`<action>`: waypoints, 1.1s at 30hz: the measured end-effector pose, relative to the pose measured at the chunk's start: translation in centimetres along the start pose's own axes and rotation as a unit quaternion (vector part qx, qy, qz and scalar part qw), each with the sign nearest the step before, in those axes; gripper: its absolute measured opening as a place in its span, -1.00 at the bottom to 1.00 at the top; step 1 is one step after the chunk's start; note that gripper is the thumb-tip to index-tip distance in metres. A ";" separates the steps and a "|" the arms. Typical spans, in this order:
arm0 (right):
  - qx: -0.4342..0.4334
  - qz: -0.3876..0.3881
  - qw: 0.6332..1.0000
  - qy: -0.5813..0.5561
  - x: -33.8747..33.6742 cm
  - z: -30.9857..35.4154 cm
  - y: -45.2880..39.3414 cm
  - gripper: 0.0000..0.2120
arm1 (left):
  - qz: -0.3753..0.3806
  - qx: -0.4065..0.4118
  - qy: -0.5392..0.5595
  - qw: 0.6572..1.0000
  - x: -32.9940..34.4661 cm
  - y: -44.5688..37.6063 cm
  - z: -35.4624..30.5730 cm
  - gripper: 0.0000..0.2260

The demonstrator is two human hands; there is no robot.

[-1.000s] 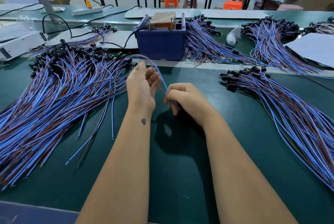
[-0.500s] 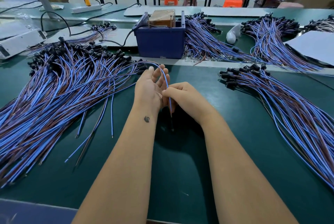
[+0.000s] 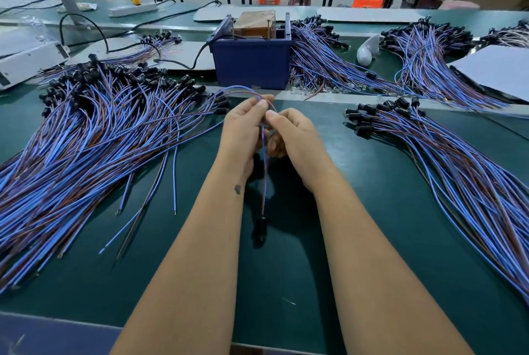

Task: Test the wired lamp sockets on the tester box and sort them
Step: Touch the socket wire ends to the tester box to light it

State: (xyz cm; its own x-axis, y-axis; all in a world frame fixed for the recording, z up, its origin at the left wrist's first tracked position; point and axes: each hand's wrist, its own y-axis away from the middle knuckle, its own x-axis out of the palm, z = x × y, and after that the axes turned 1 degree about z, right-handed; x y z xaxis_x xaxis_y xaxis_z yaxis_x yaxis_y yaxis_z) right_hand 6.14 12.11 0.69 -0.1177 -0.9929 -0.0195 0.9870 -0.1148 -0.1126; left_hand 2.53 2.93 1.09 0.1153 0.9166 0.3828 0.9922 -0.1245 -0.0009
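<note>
socket (image 3: 260, 229) hung black on its blue and brown wires (image 3: 264, 182) above the green mat (image 3: 372, 240), both hands pinching the wires higher up: left hand (image 3: 243, 128), right hand (image 3: 294, 137). tester box (image 3: 252, 59) stood beyond, bundles (image 3: 86, 140) alongside.

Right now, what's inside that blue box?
A brown block with thin metal rods sticks out the top of the blue box. The box walls hide everything lower down.

head cam, wide-angle | worn on person's head | faces forward and down | close over green tabletop (image 3: 372, 211) | single view, no overlap
</note>
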 end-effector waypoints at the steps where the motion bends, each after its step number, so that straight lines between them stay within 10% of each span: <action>1: 0.005 -0.014 1.000 -0.009 0.0 0.0 -0.1 -0.75 | 0.008 0.009 -0.037 0.999 0.2 0.2 0.2 -0.80; 24: -0.043 -0.127 0.982 0.135 -0.7 -0.5 -0.5 -0.85 | -0.062 0.087 -0.276 0.955 -0.5 0.2 0.7 -0.80; 33: -0.039 -0.282 0.955 -0.084 0.4 0.0 -2.8 -0.83 | -0.204 0.056 -0.112 0.971 -0.9 -0.2 0.0 -0.77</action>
State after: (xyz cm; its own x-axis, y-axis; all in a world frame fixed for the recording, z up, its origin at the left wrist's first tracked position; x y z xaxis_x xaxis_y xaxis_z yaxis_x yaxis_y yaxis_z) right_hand 3.37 11.98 0.99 -0.6031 -0.7653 0.2250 0.7593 -0.6372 -0.1321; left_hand 2.22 2.15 0.73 -0.2943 0.9420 0.1610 0.9547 0.2977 0.0037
